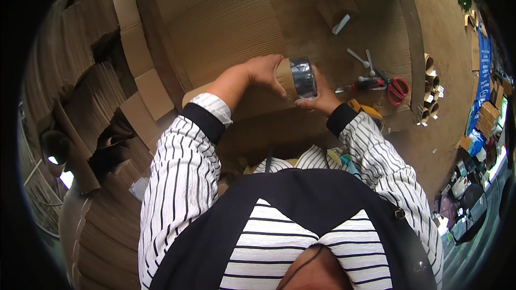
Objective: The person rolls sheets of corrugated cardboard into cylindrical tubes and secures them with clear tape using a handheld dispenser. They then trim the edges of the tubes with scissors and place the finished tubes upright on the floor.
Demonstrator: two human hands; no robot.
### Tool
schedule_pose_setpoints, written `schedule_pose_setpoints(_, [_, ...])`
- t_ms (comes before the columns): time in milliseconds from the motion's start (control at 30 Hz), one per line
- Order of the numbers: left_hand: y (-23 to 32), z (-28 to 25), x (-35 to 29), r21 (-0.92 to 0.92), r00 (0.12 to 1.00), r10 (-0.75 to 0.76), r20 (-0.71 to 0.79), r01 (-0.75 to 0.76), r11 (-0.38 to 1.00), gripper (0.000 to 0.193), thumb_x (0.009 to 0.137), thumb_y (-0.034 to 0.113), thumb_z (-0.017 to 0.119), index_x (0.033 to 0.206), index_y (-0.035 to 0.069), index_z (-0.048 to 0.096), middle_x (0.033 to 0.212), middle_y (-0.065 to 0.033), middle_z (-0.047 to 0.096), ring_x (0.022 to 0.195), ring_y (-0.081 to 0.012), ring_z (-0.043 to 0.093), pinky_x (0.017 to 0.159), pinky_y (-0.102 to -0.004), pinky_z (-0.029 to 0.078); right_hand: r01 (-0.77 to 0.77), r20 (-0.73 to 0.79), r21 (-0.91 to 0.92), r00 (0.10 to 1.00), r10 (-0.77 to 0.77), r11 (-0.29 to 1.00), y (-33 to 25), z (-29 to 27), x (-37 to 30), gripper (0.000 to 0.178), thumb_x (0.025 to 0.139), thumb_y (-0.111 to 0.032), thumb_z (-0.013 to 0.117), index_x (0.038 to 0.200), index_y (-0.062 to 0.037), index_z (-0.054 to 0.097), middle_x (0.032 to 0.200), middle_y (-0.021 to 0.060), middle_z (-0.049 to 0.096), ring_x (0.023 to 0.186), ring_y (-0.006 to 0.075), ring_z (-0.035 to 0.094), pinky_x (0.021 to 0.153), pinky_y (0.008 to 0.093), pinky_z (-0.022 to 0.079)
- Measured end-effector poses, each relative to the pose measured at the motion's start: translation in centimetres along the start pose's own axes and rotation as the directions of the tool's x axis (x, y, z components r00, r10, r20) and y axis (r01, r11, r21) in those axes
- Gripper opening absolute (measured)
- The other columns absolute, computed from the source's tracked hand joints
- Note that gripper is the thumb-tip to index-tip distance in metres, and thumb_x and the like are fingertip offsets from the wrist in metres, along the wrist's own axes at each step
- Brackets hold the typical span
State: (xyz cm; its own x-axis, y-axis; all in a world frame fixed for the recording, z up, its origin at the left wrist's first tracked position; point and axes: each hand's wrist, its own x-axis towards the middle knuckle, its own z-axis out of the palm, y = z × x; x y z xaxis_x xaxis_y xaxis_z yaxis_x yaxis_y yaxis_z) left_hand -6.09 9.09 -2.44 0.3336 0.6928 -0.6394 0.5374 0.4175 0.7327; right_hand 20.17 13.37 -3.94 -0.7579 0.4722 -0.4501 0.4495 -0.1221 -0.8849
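Note:
A brown cardboard tube (285,75) lies across the front part of the table, gripped by both hands. My left hand (263,75) curls over it from the left, thumb toward me. Around its right end is a shiny dark band (303,77) that looks like tape. My right hand (320,95) closes on that end, with the thumb at the near side and the fingers partly hidden behind it. Right of this hand are a red-and-black utility knife (366,85), red-handled scissors (397,92) and a yellow tape dispenser (367,109).
Corrugated cardboard (220,16) covers much of the table. Small white plastic spoons (367,63) and a white strip (341,24) lie farther back. Stacked cardboard sheets (80,32) crowd the left. Short cardboard tubes (431,83) stand past the table's right edge, near a blue banner (482,70).

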Motion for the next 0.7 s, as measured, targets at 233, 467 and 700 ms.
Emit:
schedule_pose_setpoints(233, [2.6,3.1,-1.8,0.118,0.997,-0.036,-0.065,0.043,0.992,0.106,0.048,0.040,0.094,0.137,0.003,0.049,0.131,-0.0203,0.059,0.125,-0.0362,0.054,0.103,-0.0408,0.045,0.040,-0.038,-0.469,0.997,-0.066,0.882,-3.8,0.1,-2.8,0.129,0.054,-0.032,0.097,0.151,0.0001,0.018,0.151,0.0251,0.034,0.141,0.0406,0.036,0.115,0.0428,0.034])
schedule_pose_setpoints(467, [2.3,2.9,-1.2,0.079,0.999,0.022,-0.046,-0.019,0.997,0.109,0.048,0.040,0.095,0.137,-0.002,0.048,0.131,-0.0236,0.058,0.124,-0.0387,0.054,0.104,-0.0403,0.045,0.136,0.243,-0.465,0.970,-0.022,0.875,-3.9,-3.1,-0.5,0.130,0.052,-0.031,0.098,0.150,-0.0013,0.019,0.149,0.0259,0.034,0.137,0.0425,0.040,0.110,0.0415,0.040])
schedule_pose_setpoints(700, [2.4,2.6,-1.3,-0.052,0.998,-0.055,-0.012,0.055,0.997,0.116,0.049,0.038,0.095,0.141,-0.007,0.042,0.133,-0.0256,0.056,0.126,-0.0370,0.054,0.105,-0.0388,0.044,0.290,0.411,-0.474,0.908,-0.082,0.832,-4.1,-4.8,1.9,0.123,0.056,-0.035,0.096,0.149,-0.0039,0.021,0.140,0.0268,0.040,0.122,0.0457,0.051,0.100,0.0445,0.047])
